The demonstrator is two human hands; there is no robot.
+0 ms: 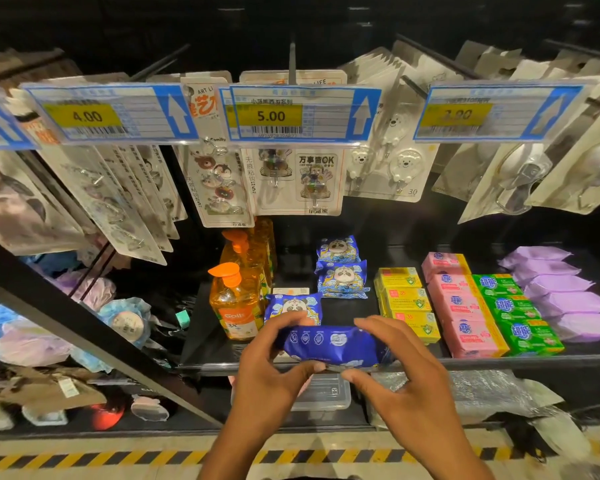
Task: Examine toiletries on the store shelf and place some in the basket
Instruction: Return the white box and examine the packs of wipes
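Note:
A dark blue wipes packet (pixel 333 344) with white icons is held in front of the shelf edge (pixel 499 362). My left hand (pixel 274 368) pinches its left end, fingers on top and thumb below. My right hand (pixel 402 372) pinches its right end the same way. More blue panda packets (pixel 342 271) lie on the shelf behind, one (pixel 293 306) just beyond my left fingers. No basket is in view.
Orange pump bottles (pixel 238 303) stand to the left. Yellow (pixel 407 303), pink (pixel 465 306) and green (pixel 513 310) soap boxes and purple packets (pixel 565 292) fill the right. Hook cards hang above behind price tags (pixel 291 114). A lower shelf holds a clear plastic box (pixel 321 393).

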